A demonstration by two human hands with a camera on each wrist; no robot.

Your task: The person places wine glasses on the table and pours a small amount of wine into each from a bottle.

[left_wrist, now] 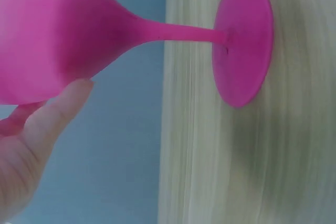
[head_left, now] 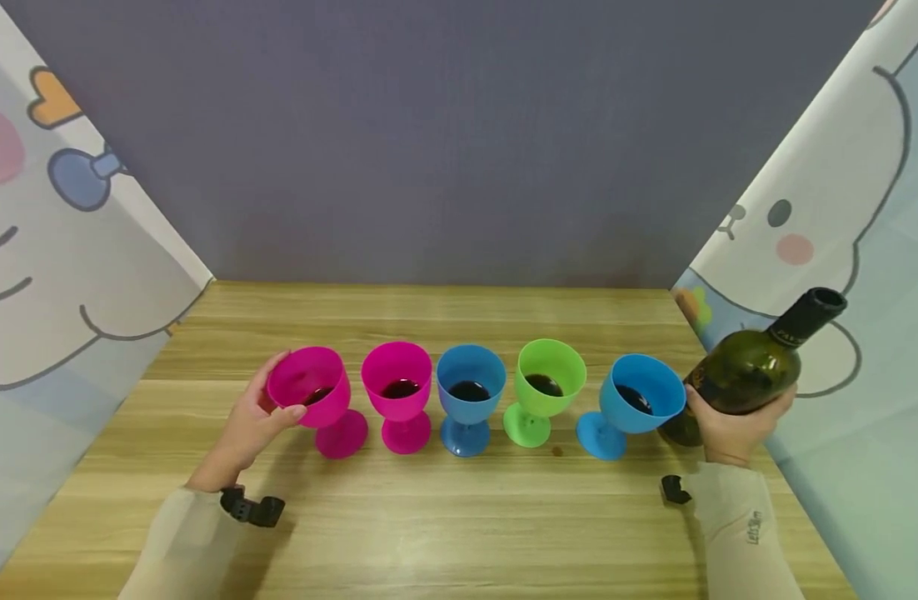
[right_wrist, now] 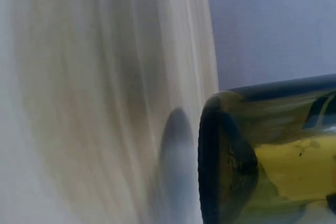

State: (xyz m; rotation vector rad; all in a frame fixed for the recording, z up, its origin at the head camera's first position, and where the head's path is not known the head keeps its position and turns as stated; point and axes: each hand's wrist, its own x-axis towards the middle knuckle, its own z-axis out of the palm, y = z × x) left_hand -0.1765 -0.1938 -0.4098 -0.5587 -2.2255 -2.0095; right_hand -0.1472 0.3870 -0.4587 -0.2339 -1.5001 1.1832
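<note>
My left hand (head_left: pixel 251 423) grips the bowl of the leftmost pink goblet (head_left: pixel 331 407), which has dark red liquid inside. In the left wrist view the foot of that goblet (left_wrist: pixel 244 51) is near the tabletop and my thumb lies along its bowl. At the right, my right hand (head_left: pixel 736 427) is wrapped around a dark green wine bottle (head_left: pixel 744 371), tilted with its open neck up and to the right. The right wrist view has the bottle's base (right_wrist: pixel 210 166) over the table, with a shadow below. The right hand itself is outside that view.
Between the hands stand a second pink goblet (head_left: pixel 396 408), a blue goblet (head_left: pixel 466 408), a green goblet (head_left: pixel 543 404) and another blue goblet (head_left: pixel 616 417) beside the bottle, each with dark liquid. A small drop (head_left: pixel 557 452) marks the wooden table (head_left: pixel 444 525). A grey wall (head_left: pixel 444 150) rises behind.
</note>
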